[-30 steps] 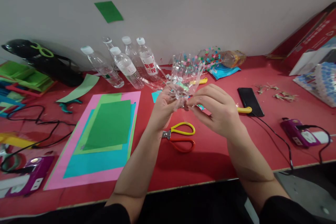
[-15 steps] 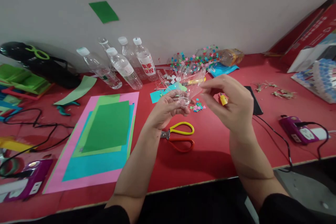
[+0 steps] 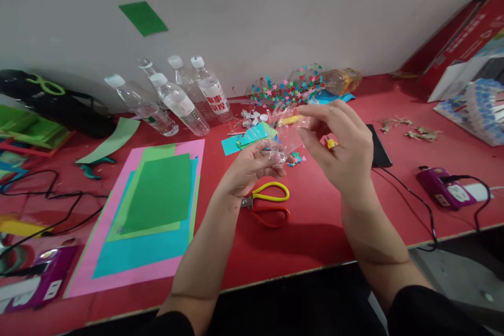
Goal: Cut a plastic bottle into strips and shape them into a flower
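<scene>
Five bottles (image 3: 183,107) standing near the wall (image 3: 244,21): clear, white-capped, contents not discernible. Farther right, stars (image 3: 285,90) across clear plastic; unable to tell whether inside or outside. Beside it, amber bottle (image 3: 343,82) lying on its side. Clear piece (image 3: 289,137): transparent, glossy, rounded at the lower end, strips flaring upward; located above the surface (image 3: 315,236). Left hand (image 3: 252,168): grip pinching the rounded end. Right hand (image 3: 346,149): thumb and forefinger at a strip; unable to tell whether pinching.
</scene>
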The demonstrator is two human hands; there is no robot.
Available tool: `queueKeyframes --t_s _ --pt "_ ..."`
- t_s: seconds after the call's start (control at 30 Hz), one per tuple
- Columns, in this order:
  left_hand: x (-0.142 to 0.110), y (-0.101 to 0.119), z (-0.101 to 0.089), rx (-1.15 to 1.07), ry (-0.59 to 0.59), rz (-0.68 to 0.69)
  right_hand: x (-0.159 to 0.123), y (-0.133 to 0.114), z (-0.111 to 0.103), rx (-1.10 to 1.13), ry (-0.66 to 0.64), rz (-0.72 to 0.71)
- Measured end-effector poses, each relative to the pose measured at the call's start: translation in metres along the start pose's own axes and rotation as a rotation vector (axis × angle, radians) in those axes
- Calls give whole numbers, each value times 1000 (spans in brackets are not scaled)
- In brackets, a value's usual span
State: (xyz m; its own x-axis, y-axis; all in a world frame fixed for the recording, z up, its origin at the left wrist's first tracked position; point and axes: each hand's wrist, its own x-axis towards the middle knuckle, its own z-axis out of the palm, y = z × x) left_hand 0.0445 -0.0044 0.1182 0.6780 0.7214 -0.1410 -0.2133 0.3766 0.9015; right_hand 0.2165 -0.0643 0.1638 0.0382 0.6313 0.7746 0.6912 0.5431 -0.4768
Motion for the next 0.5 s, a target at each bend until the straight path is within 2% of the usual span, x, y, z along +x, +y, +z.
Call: queueKeyframes --t_s 0.23,0.5 --pt "0 -2 0 -17 15 -11 -1 -1 0 -10 26 -11" --pt "0 -1 1 -42 -6 -32 -1 1 1 -14 -12 -10"
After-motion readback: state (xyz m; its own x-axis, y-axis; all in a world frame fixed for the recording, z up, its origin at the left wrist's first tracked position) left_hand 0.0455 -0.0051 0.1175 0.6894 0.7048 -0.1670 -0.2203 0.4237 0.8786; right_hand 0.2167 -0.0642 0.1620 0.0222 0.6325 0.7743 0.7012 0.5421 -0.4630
